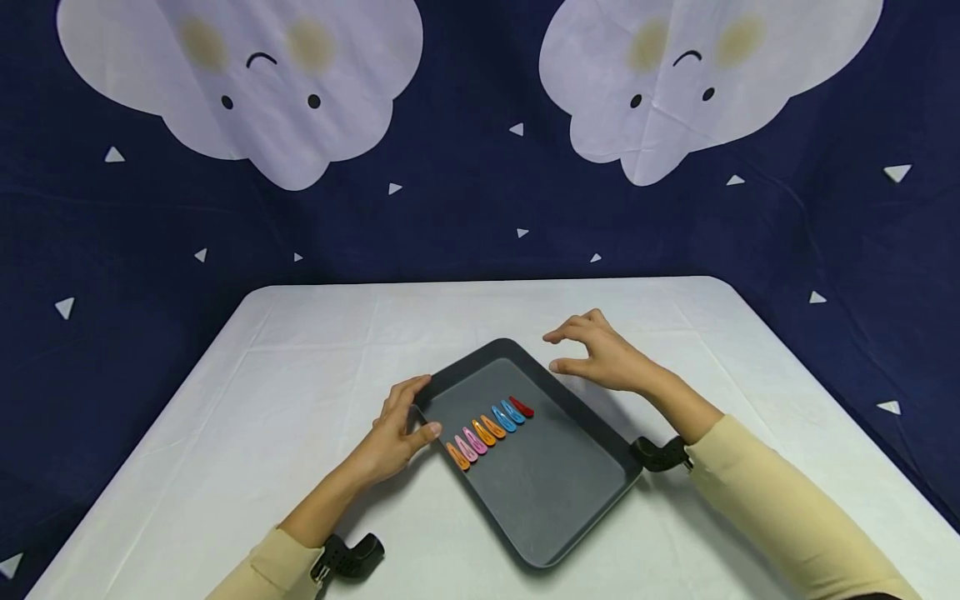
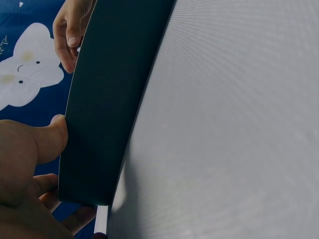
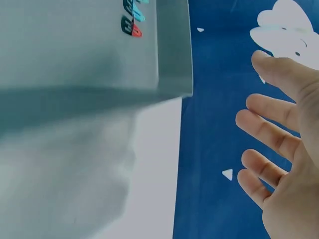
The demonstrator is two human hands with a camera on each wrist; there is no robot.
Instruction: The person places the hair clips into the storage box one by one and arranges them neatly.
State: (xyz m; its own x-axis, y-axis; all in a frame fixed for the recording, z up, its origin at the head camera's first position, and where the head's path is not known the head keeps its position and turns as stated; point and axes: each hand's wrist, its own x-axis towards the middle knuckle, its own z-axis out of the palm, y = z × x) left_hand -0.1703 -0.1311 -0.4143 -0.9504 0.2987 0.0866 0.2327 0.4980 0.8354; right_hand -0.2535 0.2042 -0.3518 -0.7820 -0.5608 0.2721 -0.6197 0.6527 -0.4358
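A dark grey tray [image 1: 555, 508] lies turned at an angle on the white table. Across its floor runs a slanting row of snap hair clips: orange [image 1: 457, 457], pink [image 1: 475, 441], more orange ones, blue [image 1: 503, 419] and a red clip [image 1: 521, 407] at the far end. My left hand [image 1: 392, 435] holds the tray's left corner, thumb at the rim and fingers around the outside. Just beyond the right-hand edge my right hand [image 1: 603, 354] hovers with thumb and fingers spread, apart from the tray; the right wrist view shows that hand [image 3: 294, 134] holding nothing.
The white tablecloth [image 1: 300, 400] stretches around the tray to rounded far corners. Behind the table hangs a dark blue cloth [image 1: 450, 242] printed with clouds and small white triangles. A black wrist camera [image 1: 352, 557] sits at my left sleeve, another camera [image 1: 660, 454] at my right.
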